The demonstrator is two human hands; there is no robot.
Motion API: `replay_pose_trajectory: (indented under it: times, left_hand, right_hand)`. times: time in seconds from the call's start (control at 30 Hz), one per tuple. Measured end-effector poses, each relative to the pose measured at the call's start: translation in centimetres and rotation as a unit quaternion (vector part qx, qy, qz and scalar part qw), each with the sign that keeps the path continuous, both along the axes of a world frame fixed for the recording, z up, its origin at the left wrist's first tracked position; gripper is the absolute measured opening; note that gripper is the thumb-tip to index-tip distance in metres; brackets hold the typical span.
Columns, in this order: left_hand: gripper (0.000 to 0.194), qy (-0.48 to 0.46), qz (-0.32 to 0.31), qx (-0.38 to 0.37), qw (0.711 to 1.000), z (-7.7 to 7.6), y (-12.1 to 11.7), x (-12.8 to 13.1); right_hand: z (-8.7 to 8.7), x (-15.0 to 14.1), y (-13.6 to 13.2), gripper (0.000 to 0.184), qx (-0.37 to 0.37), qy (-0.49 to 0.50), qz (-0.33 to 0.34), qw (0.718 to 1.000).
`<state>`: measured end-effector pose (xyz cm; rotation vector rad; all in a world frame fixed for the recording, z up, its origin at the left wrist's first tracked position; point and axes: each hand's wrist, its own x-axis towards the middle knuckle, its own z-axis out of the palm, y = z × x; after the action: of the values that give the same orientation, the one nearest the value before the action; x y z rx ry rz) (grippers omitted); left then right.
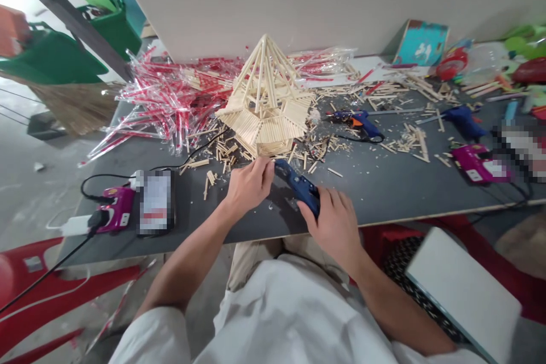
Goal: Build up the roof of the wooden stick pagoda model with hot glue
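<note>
My right hand (335, 226) is wrapped round the handles of a blue hand cutter (301, 186) above the front part of the table. The cutter's head points up and left, towards my left hand (251, 185). The fingers of that hand are pinched together at the cutter's head; what they hold is too small to make out. Just beyond both hands stands a pointed model house (277, 128) built of thin wooden sticks, with a flared roof and an open-frame spire. Short cut stick pieces (226, 154) lie around its base.
Plastic-wrapped sticks (170, 102) with red printing are heaped at the back left. A blue glue gun (360, 122) and another glue gun (464, 120) lie to the right. Purple power adapters (114, 209), cables and a phone (156, 202) sit along the front.
</note>
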<state>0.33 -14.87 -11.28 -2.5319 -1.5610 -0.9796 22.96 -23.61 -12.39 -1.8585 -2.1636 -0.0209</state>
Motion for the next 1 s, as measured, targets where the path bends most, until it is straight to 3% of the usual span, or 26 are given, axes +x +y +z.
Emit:
replay_pose_trajectory:
  times: [0.13, 0.33, 0.4, 0.5, 0.6, 0.7, 0.8, 1.0]
  left_hand:
    - [0.028, -0.018, 0.022, -0.001, 1.0, 0.0, 0.3, -0.4]
    - [0.034, 0.04, -0.042, -0.103, 0.993, 0.0, 0.3, 0.3]
    - [0.035, 0.051, -0.051, -0.119, 0.99, -0.1, 0.2, 0.6]
    - [0.035, 0.063, -0.055, -0.136, 0.987, -0.2, 0.1, 0.7]
    - [0.036, 0.067, -0.054, -0.149, 0.985, -0.3, 0.4, 0.4]
    - [0.037, 0.064, -0.043, -0.158, 0.984, -0.5, 0.8, 0.0]
    - [0.037, 0.059, -0.041, -0.164, 0.984, -0.8, 1.1, -0.3]
    - [0.037, 0.037, -0.064, -0.169, 0.983, -0.8, 0.9, -0.1]
  right_hand:
    - [-0.8, -0.6, -0.3, 0.068, -0.007, -0.036, 0.003, 0.999]
    - [-0.9, -0.6, -0.3, 0.079, -0.027, -0.006, 0.022, 0.999]
    - [-0.3, 0.0, 0.9, 0.075, -0.028, 0.018, 0.05, 0.998]
    - [0.7, 1.2, 4.5, 0.053, -0.031, 0.05, 0.068, 0.996]
    - [1.3, 2.4, 9.1, 0.052, -0.056, 0.033, 0.061, 0.996]
    - [1.2, 3.2, 12.4, 0.058, -0.111, 0.005, 0.108, 0.988]
    - [1.0, 3.4, 13.6, 0.052, -0.124, 0.008, 0.142, 0.982]
    - [1.3, 3.4, 13.3, 0.043, -0.109, 0.016, 0.153, 0.982]
